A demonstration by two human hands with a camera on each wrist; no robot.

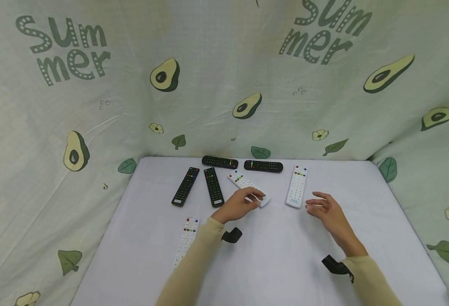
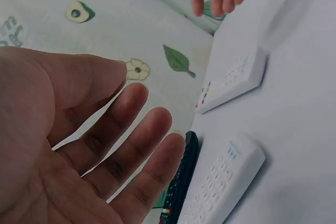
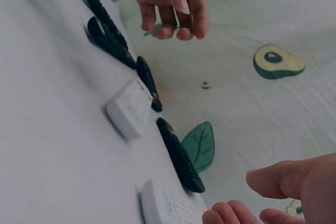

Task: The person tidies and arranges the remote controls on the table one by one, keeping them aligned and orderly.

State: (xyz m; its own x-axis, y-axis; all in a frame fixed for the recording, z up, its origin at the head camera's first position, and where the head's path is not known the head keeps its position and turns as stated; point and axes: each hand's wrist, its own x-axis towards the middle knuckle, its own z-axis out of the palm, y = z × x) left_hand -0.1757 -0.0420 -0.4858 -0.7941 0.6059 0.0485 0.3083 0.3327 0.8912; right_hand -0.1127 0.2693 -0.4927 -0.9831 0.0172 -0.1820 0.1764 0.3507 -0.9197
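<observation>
My left hand (image 1: 240, 206) hovers over the lower end of a slanted white remote control (image 1: 240, 180). In the left wrist view, gaps show between the loosely bent fingers of that hand (image 2: 79, 135), and nothing is in them. The remote (image 2: 223, 182) lies beyond, apart from the fingertips. My right hand (image 1: 329, 214) is raised just right of a second white remote control (image 1: 296, 187), which lies buttons up. Its thumb and fingers (image 3: 286, 179) are apart and hold nothing in the right wrist view.
Two black remotes (image 1: 185, 187) (image 1: 214, 187) lie left of the slanted white one. Along the back edge lie two more black remotes (image 1: 220, 162) (image 1: 263, 166). A third white remote (image 1: 186, 239) is partly behind the left sleeve. Printed cloth (image 1: 209, 55) hangs around the white table (image 1: 132, 238).
</observation>
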